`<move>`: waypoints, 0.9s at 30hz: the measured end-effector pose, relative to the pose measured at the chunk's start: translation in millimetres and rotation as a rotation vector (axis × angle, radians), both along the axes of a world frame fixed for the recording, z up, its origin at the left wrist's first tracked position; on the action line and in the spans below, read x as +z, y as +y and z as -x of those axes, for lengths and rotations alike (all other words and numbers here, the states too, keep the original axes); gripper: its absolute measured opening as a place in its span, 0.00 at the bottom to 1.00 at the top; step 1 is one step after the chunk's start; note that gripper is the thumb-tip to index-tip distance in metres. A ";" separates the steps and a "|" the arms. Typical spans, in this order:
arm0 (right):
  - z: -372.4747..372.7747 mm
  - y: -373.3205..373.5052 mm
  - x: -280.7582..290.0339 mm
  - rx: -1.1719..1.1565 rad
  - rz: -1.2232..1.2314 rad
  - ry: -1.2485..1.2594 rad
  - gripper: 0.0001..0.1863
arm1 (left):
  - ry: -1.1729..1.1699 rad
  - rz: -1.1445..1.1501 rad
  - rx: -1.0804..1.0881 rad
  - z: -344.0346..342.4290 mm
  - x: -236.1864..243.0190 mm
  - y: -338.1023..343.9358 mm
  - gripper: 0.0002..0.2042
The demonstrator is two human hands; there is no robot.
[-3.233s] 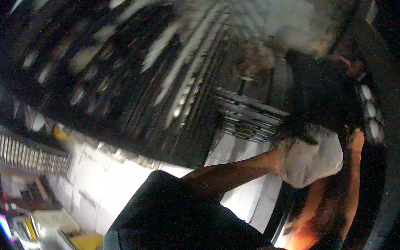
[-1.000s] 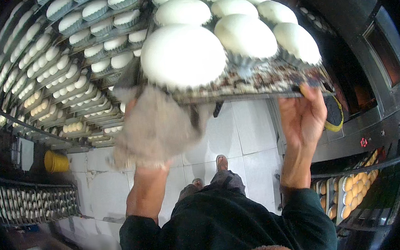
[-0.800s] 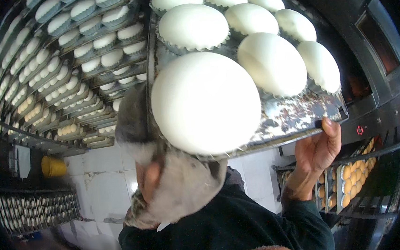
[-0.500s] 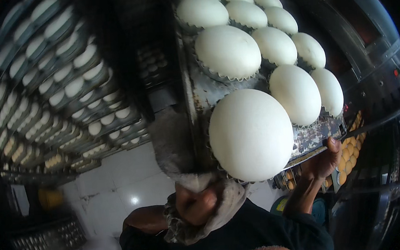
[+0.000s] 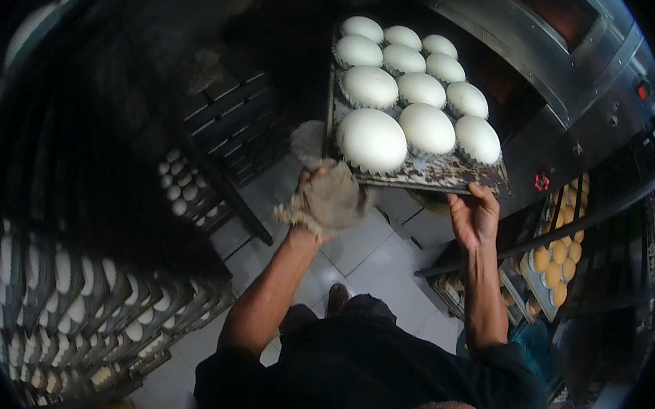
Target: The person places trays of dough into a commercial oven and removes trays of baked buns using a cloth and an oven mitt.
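Note:
A dark, worn baking tray (image 5: 456,174) carries several pale, domed dough buns (image 5: 372,141) in fluted metal tins. It is held up in front of me, tilted. My left hand (image 5: 310,177) is closed on a grey cloth (image 5: 336,196) at the tray's near left corner. The cloth covers most of that hand, and a flap of it lies along the tray's left side. At the near edge, toward the right, my right hand (image 5: 476,214) grips the tray with the thumb on top; its other fingers are partly hidden beneath.
A metal oven (image 5: 522,131) with window panels and a red knob (image 5: 542,181) stands on the right. Below it, a rack holds trays of browned buns (image 5: 558,257). Racks of pale buns (image 5: 63,271) fill the left. Light tiles (image 5: 354,248) cover the floor.
The tray has moved farther from my head, with both hands still at it. My view has shifted, so more oven and floor show, and the left racks sit lower.

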State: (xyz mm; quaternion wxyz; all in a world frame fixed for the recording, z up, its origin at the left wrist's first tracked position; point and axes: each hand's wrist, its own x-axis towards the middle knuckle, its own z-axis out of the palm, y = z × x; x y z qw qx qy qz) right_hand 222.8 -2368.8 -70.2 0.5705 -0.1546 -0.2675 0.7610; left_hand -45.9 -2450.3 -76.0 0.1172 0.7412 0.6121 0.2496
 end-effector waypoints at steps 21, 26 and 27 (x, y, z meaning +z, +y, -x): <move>73.5 364.6 -78.7 -0.490 -0.046 -0.735 0.26 | -2.461 0.536 -0.063 123.1 -47.3 483.4 0.14; 95.1 442.3 -100.5 -0.649 -0.294 -1.435 0.25 | -2.815 0.621 -0.127 100.6 -89.8 548.5 0.15; 102.0 449.6 -97.4 -0.686 -0.361 -1.698 0.25 | -2.881 0.645 -0.133 98.4 -96.5 561.3 0.16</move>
